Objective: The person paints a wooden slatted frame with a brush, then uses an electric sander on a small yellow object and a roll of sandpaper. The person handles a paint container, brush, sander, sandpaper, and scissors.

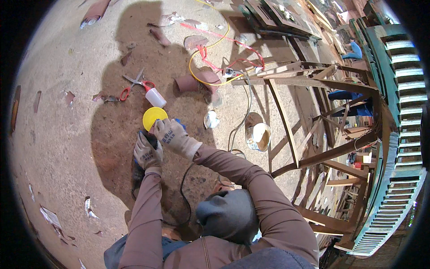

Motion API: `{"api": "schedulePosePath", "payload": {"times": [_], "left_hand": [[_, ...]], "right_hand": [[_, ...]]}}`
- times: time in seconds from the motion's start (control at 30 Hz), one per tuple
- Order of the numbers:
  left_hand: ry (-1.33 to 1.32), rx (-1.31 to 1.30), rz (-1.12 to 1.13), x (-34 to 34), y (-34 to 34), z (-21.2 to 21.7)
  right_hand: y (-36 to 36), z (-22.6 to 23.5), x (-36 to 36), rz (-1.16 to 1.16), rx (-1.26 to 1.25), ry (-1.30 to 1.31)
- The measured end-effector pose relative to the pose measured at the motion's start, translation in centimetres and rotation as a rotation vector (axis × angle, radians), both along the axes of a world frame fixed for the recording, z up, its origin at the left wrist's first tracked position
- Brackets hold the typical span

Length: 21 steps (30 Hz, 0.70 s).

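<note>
My left hand (148, 152), in a pale work glove, is wrapped round a dark handheld power tool (138, 175), whose body is mostly hidden by the hand and sleeve. At its far end is a round yellow disc (153, 116), facing up. My right hand (174, 136), gloved too, has its fingers curled and pinched at the disc's near edge. Something small and blue (181, 123) pokes out beside the right fingers; its kind is hidden. Just beyond the disc lie a white bottle with a red top (155, 97) and open red-handled scissors (134, 85).
A black cable (184, 197) curves over the concrete floor near my knees. A power strip (229, 72), yellow cord (190, 67) and red ribbon (237, 40) lie farther off. At right are a white bucket (261, 136), a wooden frame (286, 121) and green louvred shutters (405, 116).
</note>
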<state>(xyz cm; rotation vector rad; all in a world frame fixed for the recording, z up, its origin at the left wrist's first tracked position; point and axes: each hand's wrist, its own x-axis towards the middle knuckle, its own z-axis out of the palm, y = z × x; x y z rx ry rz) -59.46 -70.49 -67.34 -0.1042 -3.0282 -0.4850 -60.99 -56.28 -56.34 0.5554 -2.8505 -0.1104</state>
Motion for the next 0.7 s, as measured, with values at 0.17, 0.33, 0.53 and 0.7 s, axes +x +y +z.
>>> {"api": "schedulePosePath", "payload": {"times": [0.17, 0.33, 0.53, 0.7], "left_hand": [[0.059, -0.015, -0.001, 0.06, -0.25, -0.78], [0.053, 0.007, -0.026, 0.21, -0.22, -0.45], [0.028, -0.008, 0.002, 0.01, -0.16, -0.76], [0.021, 0.011, -0.004, 0.06, -0.13, -0.97]], "right_hand": [[-0.24, 0.06, -0.03, 0.007, -0.026, -0.017], [-0.09, -0.43, 0.20, 0.023, 0.044, 0.024], [-0.19, -0.21, 0.24, 0.026, 0.072, 0.040], [-0.10, -0.70, 0.31, 0.034, 0.063, 0.032]]}}
